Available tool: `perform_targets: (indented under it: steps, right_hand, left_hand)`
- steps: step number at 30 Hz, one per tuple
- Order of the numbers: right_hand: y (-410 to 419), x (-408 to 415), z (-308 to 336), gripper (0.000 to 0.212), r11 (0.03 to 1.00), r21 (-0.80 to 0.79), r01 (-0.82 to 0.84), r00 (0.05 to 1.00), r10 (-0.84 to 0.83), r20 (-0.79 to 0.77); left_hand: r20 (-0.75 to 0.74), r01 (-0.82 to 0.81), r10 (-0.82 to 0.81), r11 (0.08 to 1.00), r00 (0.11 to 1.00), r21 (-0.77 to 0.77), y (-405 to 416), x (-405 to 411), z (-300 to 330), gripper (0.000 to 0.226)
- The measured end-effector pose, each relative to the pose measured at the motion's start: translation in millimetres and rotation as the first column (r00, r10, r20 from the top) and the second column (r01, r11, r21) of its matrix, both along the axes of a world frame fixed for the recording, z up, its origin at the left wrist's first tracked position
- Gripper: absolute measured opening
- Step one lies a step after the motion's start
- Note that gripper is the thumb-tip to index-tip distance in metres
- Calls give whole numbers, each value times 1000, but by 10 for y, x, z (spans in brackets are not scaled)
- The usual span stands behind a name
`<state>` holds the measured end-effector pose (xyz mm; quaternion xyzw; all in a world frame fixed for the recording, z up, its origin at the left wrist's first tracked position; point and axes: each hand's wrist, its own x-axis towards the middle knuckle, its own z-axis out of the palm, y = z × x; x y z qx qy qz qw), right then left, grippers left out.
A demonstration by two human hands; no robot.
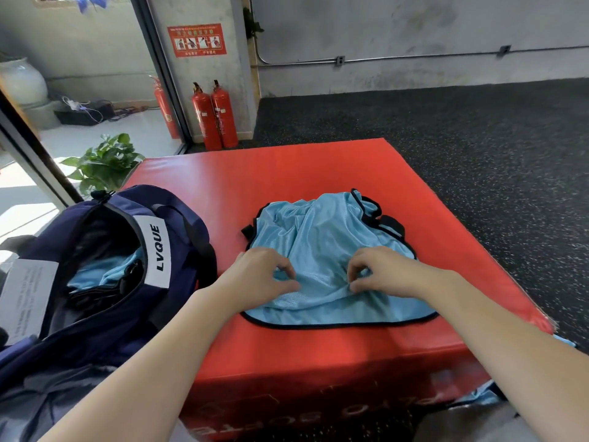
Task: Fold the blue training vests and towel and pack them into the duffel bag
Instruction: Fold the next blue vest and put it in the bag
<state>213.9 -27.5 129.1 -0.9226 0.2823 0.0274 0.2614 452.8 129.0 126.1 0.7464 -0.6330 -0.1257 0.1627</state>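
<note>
Both hands (322,274) pinch the silky mesh vest (325,250) on the red vinyl block (287,173)

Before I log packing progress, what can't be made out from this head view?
- Inside of the navy duffel bag: its rim shadows the folded light blue fabric; the count is unclear.
- Bag's white paper tag: print too small.
- Blue fabric scrap low right: hidden by the red padded box and right arm; vest or towel unclear.
- Light blue mesh vest: layers bunched under left hand and right hand.
</note>
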Motion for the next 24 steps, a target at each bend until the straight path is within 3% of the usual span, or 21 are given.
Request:
perform_targets:
  steps: [4, 6, 8, 12, 16, 18, 22, 24]
  right_hand:
    - [-52, -20, 69, 9, 987, 98, 125, 975, -140, 170]
    - [-84, -40, 118, 10, 977, 113, 183, 944, -207, 256]
    - [-102, -69, 167, 11, 964, 143, 223, 910, -258, 324]
    - [-117, -124, 258, 11, 944, 225, 240, 874, -311, 372]
    - [-150, -152, 259, 6, 942, 211, 259, 869, -323, 376]
    - [-163, -157, 208, 9, 959, 113, 260, 901, -283, 328]
    - [-169, -147, 103, 23, 978, -15, 209, 954, -200, 225]
    - [-149, -129, 97, 17, 979, -75, 188, 961, -168, 221]
  left_hand:
    - [22, 142, -142, 989, 990, 31, 4, -208, -44, 51]
    - [54, 144, -146, 989, 988, 35, -21, -249, -56, 26]
    - [42, 82, -82, 997, 996, -9, -47, -241, -13, 6]
    - [-223, -148, 131, 987, 966, -64, -75, -150, 158, 11]
    - [-314, -227, 173, 963, 934, -147, -97, -116, 214, 11]
    - [-284, -259, 200, 947, 938, -188, -108, -94, 153, 7]
    - [-22, -175, 175, 956, 984, -236, -134, -99, -16, 23]
    - [-22, -128, 127, 956, 992, -264, -151, -155, -33, 23]
